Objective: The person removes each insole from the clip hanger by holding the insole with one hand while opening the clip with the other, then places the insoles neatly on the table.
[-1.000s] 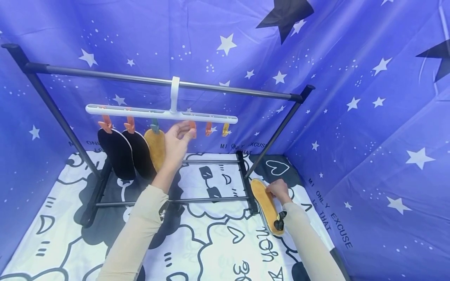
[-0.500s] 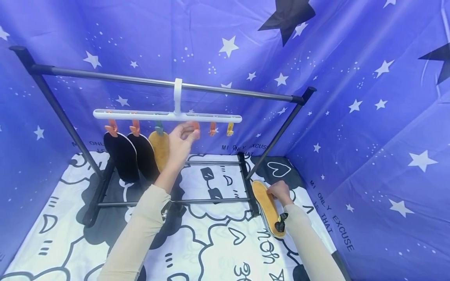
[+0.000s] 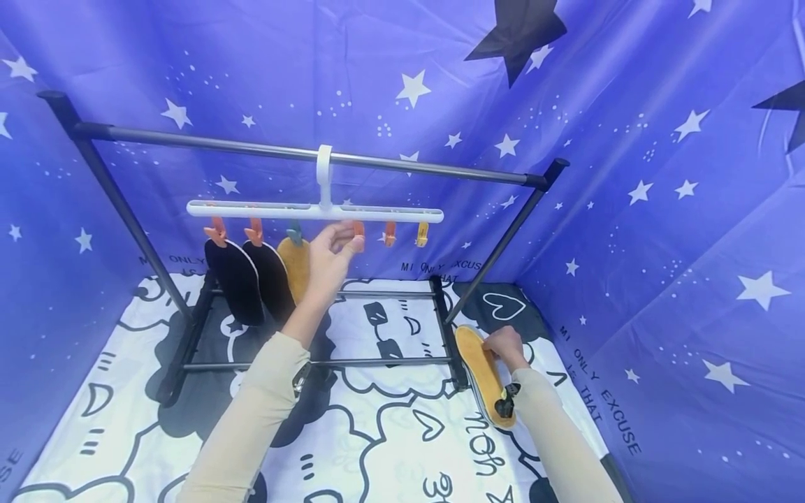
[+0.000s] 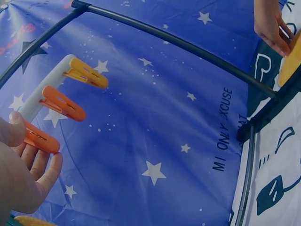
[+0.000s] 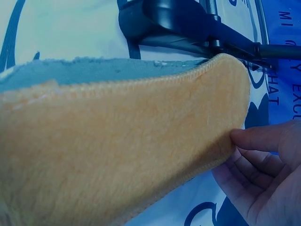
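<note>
In the head view, my left hand (image 3: pixel 327 265) is up at the white hanger (image 3: pixel 264 209). Its thumb and fingers pinch an orange clip (image 4: pixel 40 138), seen closely in the left wrist view. Low on the right, my right hand (image 3: pixel 506 346) holds a yellow-brown fuzzy insole (image 5: pixel 131 136) by its edge, thumb on top and fingers underneath. A grey-blue layer (image 5: pixel 103 70) shows behind that insole; whether it is a separate piece I cannot tell. Two black insoles (image 3: pixel 234 279) and a yellow-brown insole (image 3: pixel 293 262) hang from clips left of my left hand.
The hanger hooks over the top bar of a black rack (image 3: pixel 428 164). Another orange clip (image 3: pixel 390 234) and a yellow clip (image 3: pixel 423 235) hang right of my left hand. The rack's right foot (image 3: pixel 457 363) stands close beside the held insole. Starry blue cloth surrounds everything.
The head view has turned slightly, so rack and hanger sit further right in it. My left hand stays on the orange clip and my right hand keeps holding the insole.
</note>
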`<move>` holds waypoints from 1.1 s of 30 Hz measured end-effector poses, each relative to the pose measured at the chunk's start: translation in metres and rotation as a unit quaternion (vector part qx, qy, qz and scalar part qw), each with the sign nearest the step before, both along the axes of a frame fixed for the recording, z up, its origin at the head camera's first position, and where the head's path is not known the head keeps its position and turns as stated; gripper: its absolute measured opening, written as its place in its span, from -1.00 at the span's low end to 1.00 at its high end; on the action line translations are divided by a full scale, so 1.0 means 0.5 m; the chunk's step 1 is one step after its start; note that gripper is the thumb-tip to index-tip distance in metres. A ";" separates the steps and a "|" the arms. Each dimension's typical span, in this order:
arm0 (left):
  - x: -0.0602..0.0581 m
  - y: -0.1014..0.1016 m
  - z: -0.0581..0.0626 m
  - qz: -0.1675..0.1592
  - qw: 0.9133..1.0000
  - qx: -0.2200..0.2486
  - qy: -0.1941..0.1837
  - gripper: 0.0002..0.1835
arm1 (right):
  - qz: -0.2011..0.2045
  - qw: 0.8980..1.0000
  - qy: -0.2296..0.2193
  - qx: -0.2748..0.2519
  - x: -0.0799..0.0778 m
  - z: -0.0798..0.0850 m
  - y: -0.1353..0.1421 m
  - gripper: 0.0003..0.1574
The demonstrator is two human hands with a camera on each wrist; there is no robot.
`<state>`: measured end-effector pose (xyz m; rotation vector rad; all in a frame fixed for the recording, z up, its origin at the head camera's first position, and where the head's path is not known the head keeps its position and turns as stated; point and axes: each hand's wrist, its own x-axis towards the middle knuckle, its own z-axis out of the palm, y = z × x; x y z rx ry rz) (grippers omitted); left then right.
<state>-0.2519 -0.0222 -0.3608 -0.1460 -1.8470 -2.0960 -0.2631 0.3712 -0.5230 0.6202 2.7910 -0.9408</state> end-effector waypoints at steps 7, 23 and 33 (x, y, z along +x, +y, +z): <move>0.006 0.002 0.003 0.000 1.000 0.000 0.008 -0.66 | -0.002 1.000 0.003 -0.003 0.001 -0.001 0.001 -0.96; 0.008 0.000 0.000 -0.015 1.000 -0.005 0.008 -0.64 | -0.002 1.000 0.013 0.013 -0.002 -0.013 0.004 -0.94; 0.011 0.000 0.001 -0.025 0.999 -0.003 0.020 -0.63 | -0.011 1.000 0.004 0.001 -0.001 -0.004 0.002 -0.94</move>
